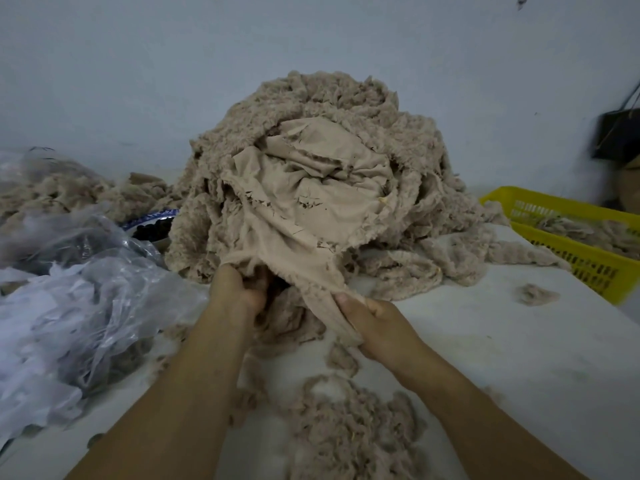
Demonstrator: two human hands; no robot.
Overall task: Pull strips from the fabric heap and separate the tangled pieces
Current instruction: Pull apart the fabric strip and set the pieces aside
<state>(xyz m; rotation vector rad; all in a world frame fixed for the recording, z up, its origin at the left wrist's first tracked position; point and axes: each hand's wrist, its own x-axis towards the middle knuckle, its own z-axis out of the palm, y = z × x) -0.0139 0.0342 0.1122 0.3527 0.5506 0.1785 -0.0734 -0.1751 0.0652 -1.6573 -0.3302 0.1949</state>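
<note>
White table [519, 358]; fabric heap [311, 150] beyond left hand [239, 289] and right hand [374, 327], both clenched on its strip [304, 268]

Reaches from the bottom edge to mid-frame with both bare forearms [194, 393]. Grips cloth [294, 233] in the left hand [239, 289], fingers curled. Pinches the same cloth in the right hand [375, 323], thumb on top.

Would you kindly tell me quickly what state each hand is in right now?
Left hand: closed, gripping the lower edge of the smooth beige fabric piece.
Right hand: closed, pinching the same piece further along its edge.
</note>
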